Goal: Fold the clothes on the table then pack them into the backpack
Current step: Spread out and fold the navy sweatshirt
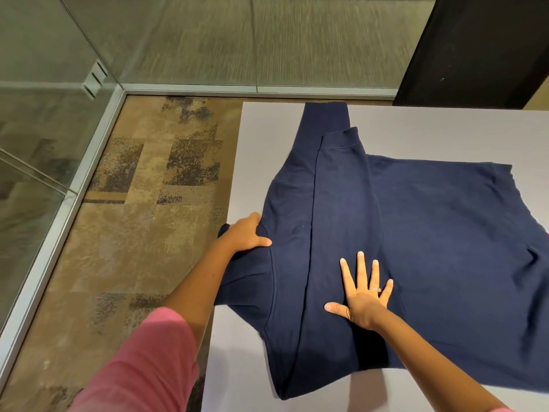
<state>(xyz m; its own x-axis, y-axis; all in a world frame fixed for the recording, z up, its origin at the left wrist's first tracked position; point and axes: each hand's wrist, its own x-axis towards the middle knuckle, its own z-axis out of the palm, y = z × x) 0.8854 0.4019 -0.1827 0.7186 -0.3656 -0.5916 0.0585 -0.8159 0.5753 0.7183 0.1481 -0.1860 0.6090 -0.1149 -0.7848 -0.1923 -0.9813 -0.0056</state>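
A navy blue sweatshirt (416, 233) lies spread on the grey table (267, 138). Both of its sleeves are folded across the body, their ribbed cuffs pointing toward the table's far edge. My left hand (245, 233) grips a bunched fold of the sweatshirt at the table's left edge, where part of the fabric hangs over. My right hand (364, 292) rests flat on the cloth with fingers spread, a ring on one finger. No backpack is in view.
The table's left edge runs close to my left hand, with patterned brown carpet (142, 233) below. Glass partition walls (44, 99) stand to the left and behind. A black panel (481, 49) stands at the far right, beyond the table.
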